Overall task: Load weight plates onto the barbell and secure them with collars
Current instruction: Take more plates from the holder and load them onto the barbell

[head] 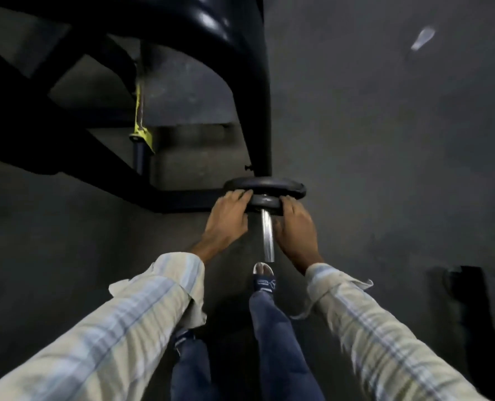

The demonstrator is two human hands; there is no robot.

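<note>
A shiny steel barbell sleeve (268, 235) points toward me at the centre of the view. A large black weight plate (265, 184) sits far along it. In front of that plate is a smaller black weight plate (265, 201), threaded on the sleeve. My left hand (229, 215) grips the small plate's left edge, and my right hand (296, 227) grips its right edge. The two plates are close together; whether they touch is unclear. No collar is visible.
A dark blue curved rack frame (252, 91) rises behind the plates, with a yellow strap (139, 123) hanging to its left. The floor (385, 140) is dark grey concrete. My foot (264, 277) stands just below the sleeve's end. Dark equipment (477, 299) lies at the right edge.
</note>
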